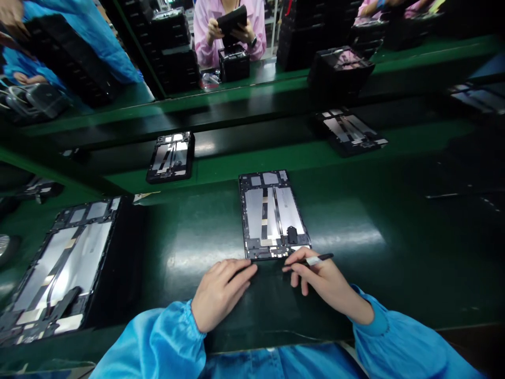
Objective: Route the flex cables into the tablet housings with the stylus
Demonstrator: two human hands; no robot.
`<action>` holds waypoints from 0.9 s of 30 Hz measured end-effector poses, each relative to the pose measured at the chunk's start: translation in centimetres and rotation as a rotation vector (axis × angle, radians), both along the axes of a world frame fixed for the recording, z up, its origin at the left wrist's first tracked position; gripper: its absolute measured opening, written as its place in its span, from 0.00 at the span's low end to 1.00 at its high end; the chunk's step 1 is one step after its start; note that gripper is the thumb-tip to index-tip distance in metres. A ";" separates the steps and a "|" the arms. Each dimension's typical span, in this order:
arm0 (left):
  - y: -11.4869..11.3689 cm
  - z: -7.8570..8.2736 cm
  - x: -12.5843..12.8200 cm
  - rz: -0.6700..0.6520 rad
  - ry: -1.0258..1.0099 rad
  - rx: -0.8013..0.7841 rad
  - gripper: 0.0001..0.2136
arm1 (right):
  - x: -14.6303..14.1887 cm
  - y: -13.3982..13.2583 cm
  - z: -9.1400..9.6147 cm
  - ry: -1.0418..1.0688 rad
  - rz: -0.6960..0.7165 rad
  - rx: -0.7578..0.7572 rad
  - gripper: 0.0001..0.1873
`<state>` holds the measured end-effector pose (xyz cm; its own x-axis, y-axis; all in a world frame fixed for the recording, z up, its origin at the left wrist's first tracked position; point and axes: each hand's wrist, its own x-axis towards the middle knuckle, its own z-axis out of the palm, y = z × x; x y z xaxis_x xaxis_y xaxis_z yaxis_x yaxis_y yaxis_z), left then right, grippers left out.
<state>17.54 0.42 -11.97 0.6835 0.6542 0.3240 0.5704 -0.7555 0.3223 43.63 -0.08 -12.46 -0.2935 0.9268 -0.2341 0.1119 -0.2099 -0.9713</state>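
Note:
An opened tablet [254,210] lies on the green work surface in front of me, its silvery inside, flat cables and small boards showing upward. My left hand [223,292] rests with fingers stretched out, the tips by the tablet's lower left corner. In my right hand [321,276], near the lower right corner, is a slim black pen-like tool [314,260] with a white band, pinched between thumb and fingers. I cannot make out the tool's tip. A small black piece [292,235] sits on the tablet's lower right part.
To my left stands a tall stack of opened tablets [98,247]. Beyond the work surface, more tablets lie at the left [171,157] and right [351,130]. Dark stacks [341,68] stand on the raised green shelf [272,73]. Across it, a person in pink [203,31] holds a dark device.

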 end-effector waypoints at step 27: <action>-4.2 -1.4 3.0 -0.267 0.158 0.111 0.15 | 1.5 -1.4 0.7 -0.162 0.207 0.057 0.14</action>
